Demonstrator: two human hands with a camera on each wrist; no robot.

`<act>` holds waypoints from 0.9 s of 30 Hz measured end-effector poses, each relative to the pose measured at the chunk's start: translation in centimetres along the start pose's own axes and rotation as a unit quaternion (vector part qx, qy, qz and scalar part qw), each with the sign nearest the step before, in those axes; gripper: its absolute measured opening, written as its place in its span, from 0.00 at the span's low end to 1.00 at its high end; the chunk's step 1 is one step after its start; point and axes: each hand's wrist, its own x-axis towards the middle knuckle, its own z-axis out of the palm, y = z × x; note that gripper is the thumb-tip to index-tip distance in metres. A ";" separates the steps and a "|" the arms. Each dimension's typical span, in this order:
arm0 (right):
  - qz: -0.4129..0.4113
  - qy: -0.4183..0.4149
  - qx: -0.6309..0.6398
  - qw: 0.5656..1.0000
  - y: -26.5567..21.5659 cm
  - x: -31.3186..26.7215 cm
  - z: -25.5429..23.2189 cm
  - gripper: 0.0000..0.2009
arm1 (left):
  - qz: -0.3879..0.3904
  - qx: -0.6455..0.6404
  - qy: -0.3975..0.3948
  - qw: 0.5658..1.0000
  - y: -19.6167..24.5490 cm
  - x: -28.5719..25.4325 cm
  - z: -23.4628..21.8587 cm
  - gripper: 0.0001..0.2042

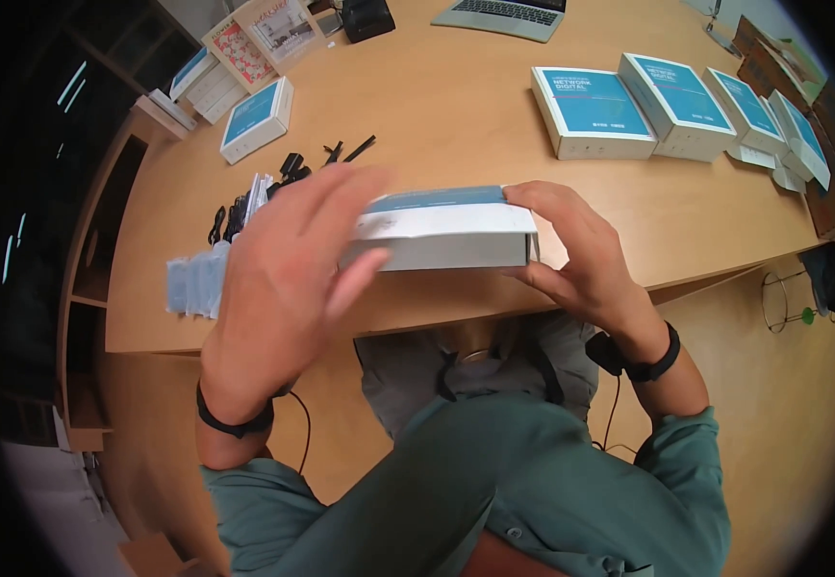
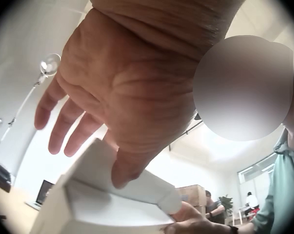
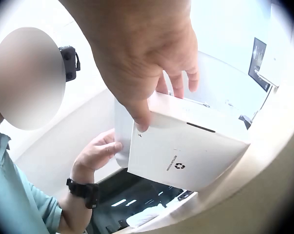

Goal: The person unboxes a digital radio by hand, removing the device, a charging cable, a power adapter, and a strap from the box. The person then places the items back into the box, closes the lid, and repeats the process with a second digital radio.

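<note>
A white box with a blue top [image 1: 437, 240] is held up over the table's near edge, its long white side facing the person. The right hand [image 1: 581, 250] grips its right end, thumb below and fingers on top. In the right wrist view that hand [image 3: 142, 53] has its thumb against the box's white face [image 3: 186, 151]. The left hand [image 1: 288, 255], blurred, is at the box's left end with fingers extended. In the left wrist view the left hand's [image 2: 127, 87] fingers are spread and its thumb is at a raised white flap [image 2: 95, 163]; contact is unclear.
Several blue-and-white boxes [image 1: 595, 111] lie at the back right, another [image 1: 256, 120] at the back left. Black cables and adapters [image 1: 292, 168] and clear plastic packets [image 1: 191, 281] lie left of the held box. A laptop [image 1: 504, 17] stands at the back.
</note>
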 end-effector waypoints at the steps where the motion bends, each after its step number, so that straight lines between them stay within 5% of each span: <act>1: -0.002 0.001 -0.001 1.000 -0.2 0.5 -0.1 0.31 | 0.072 -0.060 0.012 0.996 0.8 1.1 -0.3 0.24; 5: 0.009 -0.017 0.029 0.999 -0.7 1.7 -0.4 0.34 | 0.269 -0.157 0.015 0.950 2.7 5.0 0.8 0.18; 7: 0.025 -0.011 0.042 0.999 -0.8 1.9 -0.6 0.36 | 0.268 -0.128 -0.005 0.955 2.9 6.2 0.9 0.15; 10: 0.041 0.002 0.071 0.997 -0.2 1.8 -0.4 0.39 | 0.302 -0.136 0.069 0.941 1.8 7.8 2.7 0.11; 27: 0.125 -0.003 0.116 0.985 -0.1 1.9 -0.6 0.34 | 0.361 -0.024 0.086 0.928 2.1 8.0 5.0 0.16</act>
